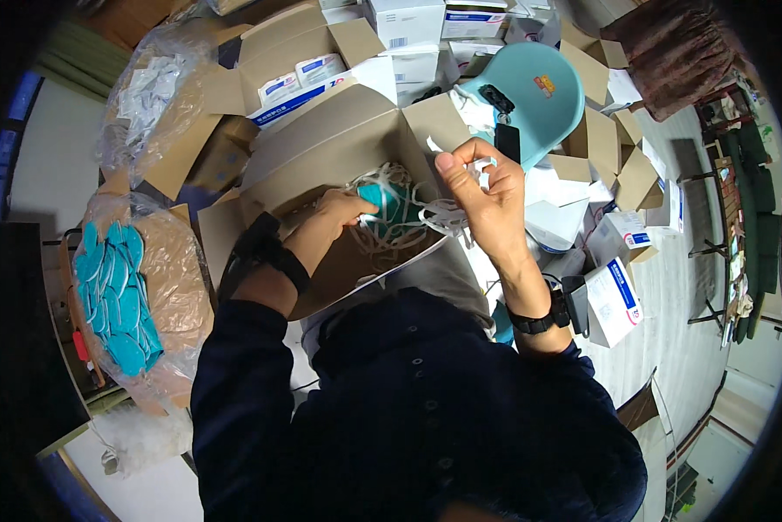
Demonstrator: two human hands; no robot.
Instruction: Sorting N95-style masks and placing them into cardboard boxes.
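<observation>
An open cardboard box [321,152] sits on my lap, with a tangle of white straps [400,237] around a teal fabric piece [389,202] inside it. My left hand [343,210] reaches into the box, its fingers closed on the edge of the teal piece. Above the box's right side, my right hand [494,184] is closed in a pinch on a white strap [433,144], whose end sticks out past the thumb. Other white straps hang below that hand toward the tangle. The palm side of my left hand is hidden.
At the left, a clear plastic bag [187,287] holds several teal pieces [117,296] with pale edges. A light-blue plastic stool [539,96] carrying a dark phone-like object [507,142] stands ahead. Open cartons [591,143] and white boxes [613,300] crowd the right side.
</observation>
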